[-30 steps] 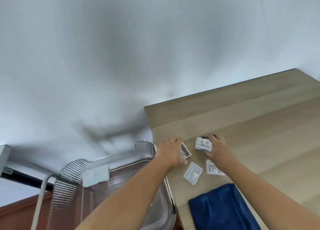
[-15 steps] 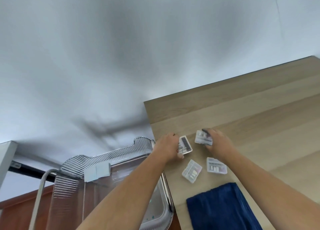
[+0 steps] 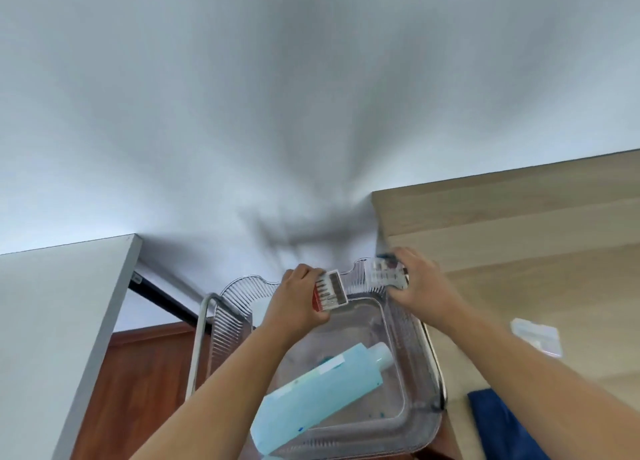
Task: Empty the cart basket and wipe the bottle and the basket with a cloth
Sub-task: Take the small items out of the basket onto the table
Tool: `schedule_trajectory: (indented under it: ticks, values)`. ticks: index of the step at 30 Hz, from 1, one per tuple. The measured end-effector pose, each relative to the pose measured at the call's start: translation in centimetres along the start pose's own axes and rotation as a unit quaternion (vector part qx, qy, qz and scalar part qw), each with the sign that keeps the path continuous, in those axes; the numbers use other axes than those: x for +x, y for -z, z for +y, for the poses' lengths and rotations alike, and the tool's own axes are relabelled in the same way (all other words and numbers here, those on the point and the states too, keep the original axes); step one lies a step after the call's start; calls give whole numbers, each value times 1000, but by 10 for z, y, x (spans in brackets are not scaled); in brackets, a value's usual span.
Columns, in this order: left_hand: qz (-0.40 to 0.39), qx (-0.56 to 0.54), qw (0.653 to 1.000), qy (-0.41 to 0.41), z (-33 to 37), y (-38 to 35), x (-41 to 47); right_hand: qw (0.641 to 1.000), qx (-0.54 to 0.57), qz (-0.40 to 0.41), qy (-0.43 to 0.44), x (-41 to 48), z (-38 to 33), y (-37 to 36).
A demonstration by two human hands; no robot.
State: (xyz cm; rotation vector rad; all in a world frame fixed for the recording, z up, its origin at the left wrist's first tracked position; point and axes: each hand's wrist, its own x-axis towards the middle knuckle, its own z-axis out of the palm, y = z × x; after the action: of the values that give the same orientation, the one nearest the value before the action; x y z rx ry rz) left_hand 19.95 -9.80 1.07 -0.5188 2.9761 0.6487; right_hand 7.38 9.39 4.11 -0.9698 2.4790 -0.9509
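- White wall is filling the far background, with a wooden table (image 3: 519,252) on the right.
- Clear ribbed basket (image 3: 408,338) is holding a pale blue bottle (image 3: 322,390) lying on its side.
- Left hand (image 3: 298,300) is pinching a small case (image 3: 329,290) over the basket.
- Right hand (image 3: 420,286) is gripping another clear case (image 3: 386,273) at the basket's far rim.
- Blue cloth (image 3: 502,425) is lying on the table's near edge.

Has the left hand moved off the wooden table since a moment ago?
Yes. The left hand, gripping a small clear box, has gone leftward off the wooden table to above the clear basket.
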Motion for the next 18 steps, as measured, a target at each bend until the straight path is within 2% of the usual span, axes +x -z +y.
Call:
schedule_trajectory:
  ticks: [5, 8, 14, 18]
  values:
    - [-64, 26, 997, 31, -51, -28, -1, 997, -26, -74, 9, 10, -17, -74]
    - [-96, 27, 995, 29, -69, -52, 2, 995, -47, -83, -40, 11, -6, -109]
    - [-82, -41, 995, 34, -80, -91, 22, 982, -53, -78, -161, 34, 27, -147]
    - [-70, -21, 997, 33, -90, -109, 30, 976, -71, -64, -197, 50, 43, -162]
